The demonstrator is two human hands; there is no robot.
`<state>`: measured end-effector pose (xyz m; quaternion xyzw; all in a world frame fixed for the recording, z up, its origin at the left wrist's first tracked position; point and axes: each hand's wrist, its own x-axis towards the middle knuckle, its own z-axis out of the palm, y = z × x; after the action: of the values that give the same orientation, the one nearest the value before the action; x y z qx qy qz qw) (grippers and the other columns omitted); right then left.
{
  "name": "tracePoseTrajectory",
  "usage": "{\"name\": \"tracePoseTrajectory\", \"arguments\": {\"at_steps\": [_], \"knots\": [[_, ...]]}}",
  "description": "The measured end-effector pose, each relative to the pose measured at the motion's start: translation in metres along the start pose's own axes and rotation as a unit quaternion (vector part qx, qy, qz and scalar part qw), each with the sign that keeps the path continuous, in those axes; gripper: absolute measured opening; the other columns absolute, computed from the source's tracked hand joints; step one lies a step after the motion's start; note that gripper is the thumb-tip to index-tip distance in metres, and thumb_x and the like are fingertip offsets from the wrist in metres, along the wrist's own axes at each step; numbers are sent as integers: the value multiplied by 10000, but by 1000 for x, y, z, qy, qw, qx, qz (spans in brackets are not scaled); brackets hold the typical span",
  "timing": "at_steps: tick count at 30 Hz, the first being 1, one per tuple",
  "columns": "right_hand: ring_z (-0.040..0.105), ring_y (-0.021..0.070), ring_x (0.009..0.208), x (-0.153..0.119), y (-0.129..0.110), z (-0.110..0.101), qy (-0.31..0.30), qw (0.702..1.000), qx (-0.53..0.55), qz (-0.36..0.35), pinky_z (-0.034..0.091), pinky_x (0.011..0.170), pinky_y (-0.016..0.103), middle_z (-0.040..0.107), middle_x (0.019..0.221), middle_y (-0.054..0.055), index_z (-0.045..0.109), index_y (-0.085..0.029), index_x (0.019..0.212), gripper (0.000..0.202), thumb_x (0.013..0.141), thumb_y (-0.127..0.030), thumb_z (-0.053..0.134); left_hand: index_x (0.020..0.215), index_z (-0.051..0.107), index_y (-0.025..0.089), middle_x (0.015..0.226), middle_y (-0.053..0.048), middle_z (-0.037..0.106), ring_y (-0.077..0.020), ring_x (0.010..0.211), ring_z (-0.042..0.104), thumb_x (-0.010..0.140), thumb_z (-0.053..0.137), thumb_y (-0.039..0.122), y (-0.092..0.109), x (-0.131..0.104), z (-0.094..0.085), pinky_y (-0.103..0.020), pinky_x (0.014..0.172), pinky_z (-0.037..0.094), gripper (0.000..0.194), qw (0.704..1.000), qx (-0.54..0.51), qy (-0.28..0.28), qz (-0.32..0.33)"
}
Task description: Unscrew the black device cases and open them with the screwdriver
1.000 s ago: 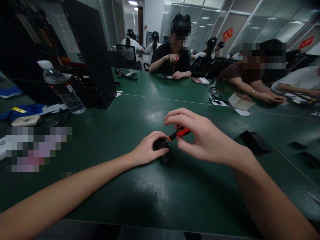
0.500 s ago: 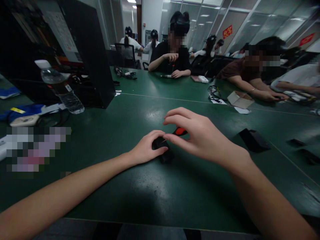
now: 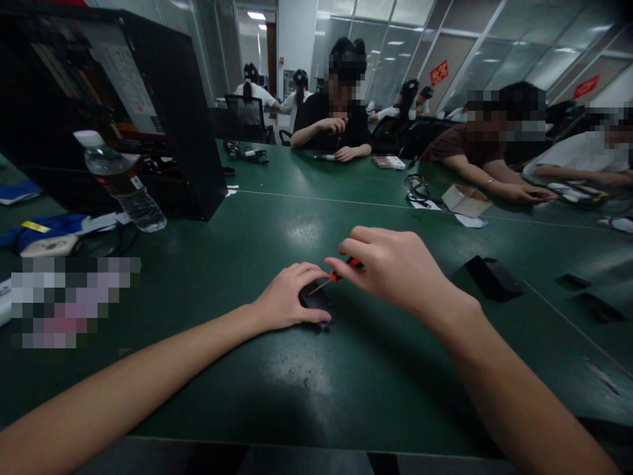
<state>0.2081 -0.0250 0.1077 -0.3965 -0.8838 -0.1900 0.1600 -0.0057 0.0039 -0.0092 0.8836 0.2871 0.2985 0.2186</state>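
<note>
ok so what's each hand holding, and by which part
Right hand: the screwdriver, by its handle. Left hand: the black box, by its edges, between thumb and fingers.

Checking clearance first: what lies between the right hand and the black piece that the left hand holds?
The orange-handled screwdriver, its thin shaft pointing from the right hand to the black piece; the head view shows it.

a glossy green table (image 3: 222,376) carries a small black part (image 3: 319,302) within the left hand's (image 3: 284,297) grasp. a bottle (image 3: 123,181) and a black computer case (image 3: 200,145) sit beyond that hand, leftward. right of the right hand (image 3: 395,264) lies a dark block (image 3: 494,278); farther off, an open box (image 3: 462,201) and tangled cables (image 3: 418,188).
</note>
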Motion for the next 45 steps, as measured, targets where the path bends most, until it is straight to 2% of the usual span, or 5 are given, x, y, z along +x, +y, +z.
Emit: {"name": "tracePoseTrajectory", "arguments": {"at_steps": [6,11,28,35,45], "knots": [[424,102,495,-43,24,43,81,993,-50,-67,260,536,289,544,528,5,577,-177,564,490,1024,-331,505,994,724,179,954,-74,756,-254,907,672,709,726,768,-1,0,-5,-383,845,414,655,991,90,-19,95],[353,77,433,-75,52,47,147,986,-6,-74,264,487,259,451,465,-27,450,-183,494,473,954,-203,557,951,714,173,907,-51,750,-224,854,680,759,718,730,0,2,-4,-334,747,415,589,993,81,-14,81],[358,83,439,-79,64,45,128,990,11,-54,258,495,278,468,475,-24,465,-183,495,479,962,-258,546,938,711,156,888,-74,748,-223,814,681,828,621,753,1,4,-5,-339,740,454,614,991,96,-13,88],[387,93,450,-79,63,50,64,997,37,-15,269,514,294,501,481,-10,493,-189,497,494,979,-293,488,923,709,158,857,-71,738,-221,790,669,852,569,769,1,4,-4,-341,721,449,631,992,105,-15,71],[374,90,447,-80,64,52,70,997,41,-17,253,513,291,483,474,-10,489,-185,486,514,987,-297,478,913,702,161,852,-67,732,-220,785,666,843,536,804,1,3,-4,-338,728,439,667,991,112,-16,71]]}}
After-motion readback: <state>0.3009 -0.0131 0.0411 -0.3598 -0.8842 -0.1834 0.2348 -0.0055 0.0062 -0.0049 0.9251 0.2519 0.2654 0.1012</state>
